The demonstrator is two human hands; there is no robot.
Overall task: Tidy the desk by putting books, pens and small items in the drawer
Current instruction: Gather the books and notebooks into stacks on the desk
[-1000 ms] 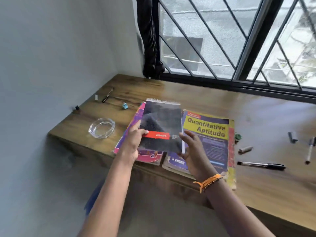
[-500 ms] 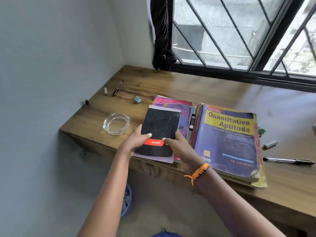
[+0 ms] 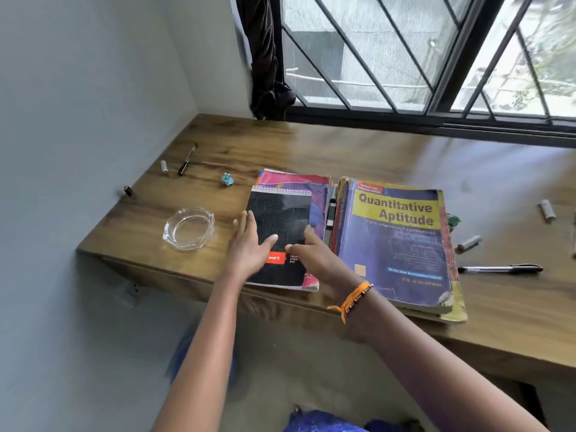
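Observation:
A black spiral notepad with a red label lies flat on a pink and purple book near the desk's front edge. My left hand rests on the notepad's left side with straight fingers. My right hand lies on its right lower part, fingers extended, an orange band on the wrist. To the right sits the thick "Quantitative Aptitude" book. A dark pen lies in the gap between the two stacks. No drawer is in view.
On the wooden desk: a glass ashtray at the left, a pen, a white cap and a blue wrapper behind it. A black pen and caps lie right. Barred window behind.
The notepad was held tilted above the books a second ago; it now lies flat on the pink book. Both hands have gone from gripping its edges to resting on top.

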